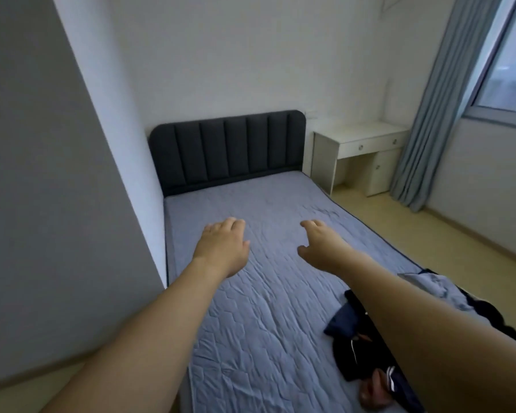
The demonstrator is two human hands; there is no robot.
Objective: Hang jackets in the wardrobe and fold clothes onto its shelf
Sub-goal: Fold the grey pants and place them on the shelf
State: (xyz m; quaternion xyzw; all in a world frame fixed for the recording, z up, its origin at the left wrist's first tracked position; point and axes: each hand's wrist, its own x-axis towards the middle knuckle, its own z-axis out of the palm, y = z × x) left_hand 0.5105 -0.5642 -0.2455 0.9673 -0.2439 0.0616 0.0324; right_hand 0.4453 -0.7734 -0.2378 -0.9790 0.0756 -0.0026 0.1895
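Note:
Both my arms stretch forward over a bed [251,293] with a quilted blue-grey cover. My left hand [222,244] hangs palm down with relaxed fingers and holds nothing. My right hand [319,244] is also empty, fingers loosely spread. A heap of dark clothes [352,344], navy and black with white trim, lies on the bed's near right part, partly hidden under my right forearm. A light blue garment [438,289] lies beside it near the bed's right edge. No wardrobe is in view.
A dark padded headboard [227,147] closes the bed's far end. A grey wall [57,204] runs along the left side. A white desk [361,153] stands right of the headboard, with blue curtains [435,120] and a window [510,61] beyond. Beige floor [414,234] lies right of the bed.

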